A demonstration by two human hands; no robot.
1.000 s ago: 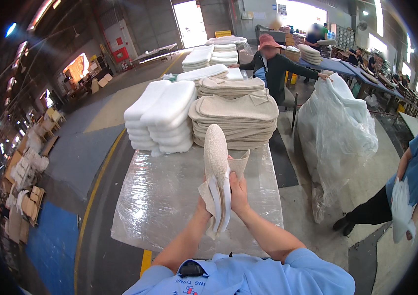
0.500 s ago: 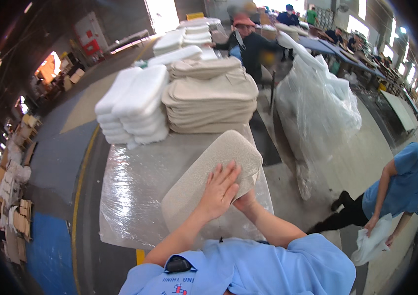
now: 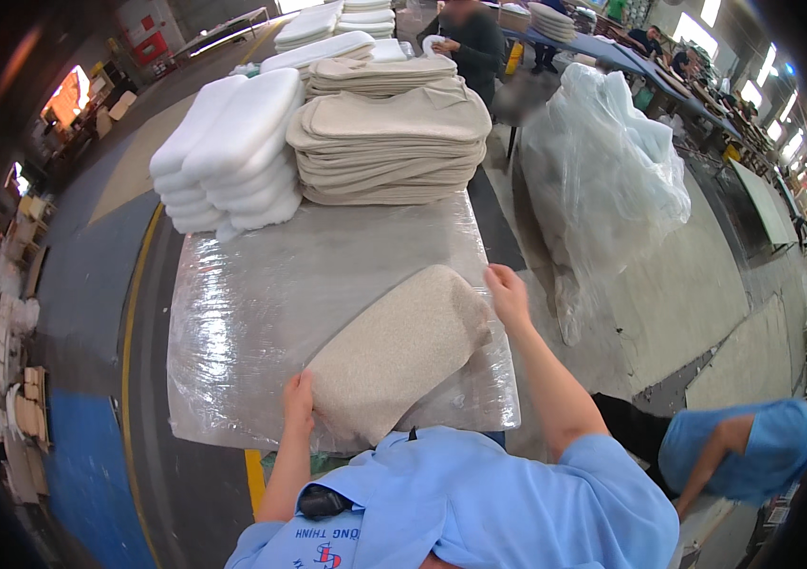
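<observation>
A beige fabric cushion cover [image 3: 403, 351], long with rounded ends, lies slanted in front of me on the plastic-wrapped table [image 3: 261, 284]. Its right end is loose and creased; whether padding fills it I cannot tell. My left hand [image 3: 299, 400] grips the cover's near-left edge, thumb on top. Just beyond its right end, my right hand [image 3: 510, 296] is raised with the fingers closed; what they pinch, if anything, is too small to make out. Farther back are a stack of similar beige covers [image 3: 389, 142] and, to its left, a pile of white padding pieces [image 3: 232, 142].
A big clear plastic bag [image 3: 602, 171] stands right of the table. A person in blue [image 3: 745, 450] bends down at the lower right; another in dark clothes [image 3: 474, 57] stands behind the stacks. Blue-topped worktables [image 3: 612, 55] are at the back right.
My left hand has gone from lying flat on the cover to its left edge. My right hand has come out from beneath the right end and moved up and right. The person in blue bends lower.
</observation>
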